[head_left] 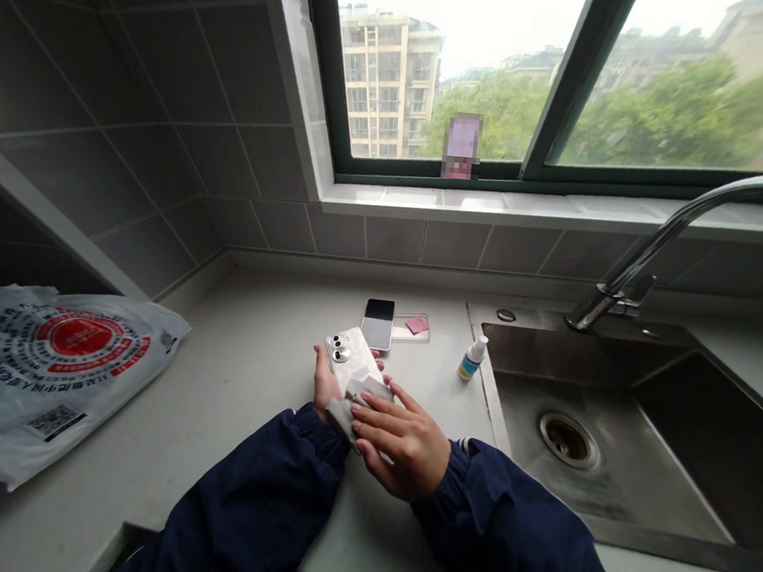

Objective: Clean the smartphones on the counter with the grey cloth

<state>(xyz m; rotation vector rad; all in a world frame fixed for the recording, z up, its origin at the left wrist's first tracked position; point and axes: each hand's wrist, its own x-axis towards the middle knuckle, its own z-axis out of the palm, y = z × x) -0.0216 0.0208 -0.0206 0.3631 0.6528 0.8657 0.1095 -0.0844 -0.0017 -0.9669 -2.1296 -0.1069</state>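
Observation:
My left hand (326, 383) cradles a white smartphone (352, 359) from below, its back facing up with a round twin-lens camera at the far end. My right hand (401, 439) lies over the near end of the phone and pinches a pale folded cloth (349, 408) against its back. Just beyond them, a black-screened phone (378, 324) rests on the counter. Next to it are a clear flat case (411, 327) with a pink cloth (416, 325) on it and a small dropper bottle (472, 358) with a white cap.
A large white plastic bag (46, 372) with a red print lies on the counter (246, 381) to the left. A steel sink (583, 428) with a curved chrome faucet (658, 248) sits on the right. Tiled wall and a window stand behind.

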